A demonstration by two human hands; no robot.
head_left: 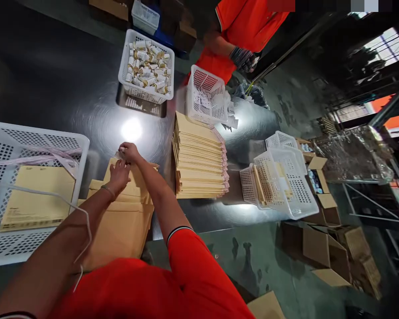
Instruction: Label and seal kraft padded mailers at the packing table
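My left hand [119, 175] lies on a stack of yellow-brown padded envelopes [119, 221], its fingers spread near the upper end of the top one. Just beyond it, my right hand [130, 152] is closed around a small whitish, partly clear item [120, 155] at the envelope's tip. Too little of that item shows to tell its kind. To the right of my arms stands a tall, fanned pile of similar envelopes [199, 155] with pinkish strips along their right ends.
At left is a white basket [88, 155] with an envelope and pink strips; a white cord [53, 192] crosses it. Farther back stand a basket of small white-and-gold bottles [149, 66] and one of paper slips [201, 97]. Stacked baskets [295, 190] stand right. A co-worker's gloved hand [242, 58] is beyond.
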